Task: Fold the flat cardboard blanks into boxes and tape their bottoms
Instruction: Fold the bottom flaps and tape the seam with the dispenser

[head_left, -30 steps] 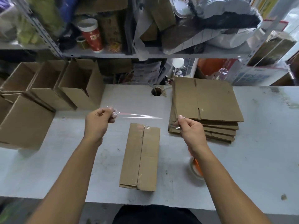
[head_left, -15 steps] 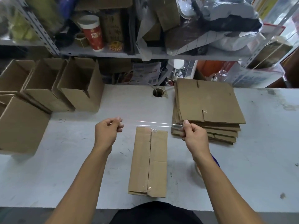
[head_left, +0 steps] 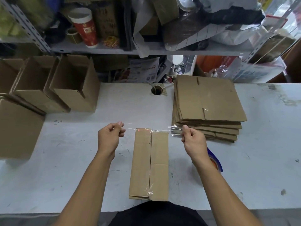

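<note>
A folded cardboard box [head_left: 150, 163] stands bottom up on the grey table [head_left: 73, 160] in front of me, with clear tape along its centre seam. A strip of clear tape [head_left: 161, 130] is stretched across the box's far edge. My left hand [head_left: 110, 137] pinches its left end. My right hand [head_left: 193, 140] pinches its right end. The strip touches or lies just above the far edge. A stack of flat cardboard blanks [head_left: 206, 103] lies to the right, beyond my right hand.
Several finished open boxes [head_left: 71, 88] stand at the table's left. A tape roll [head_left: 215, 162] lies partly hidden under my right forearm. A cable hole [head_left: 156, 90] sits at the table's back. Cluttered shelves [head_left: 146, 49] rise behind.
Both hands have lowered the stretched tape strip toward me, from above the table beyond the box down to the box's far edge.
</note>
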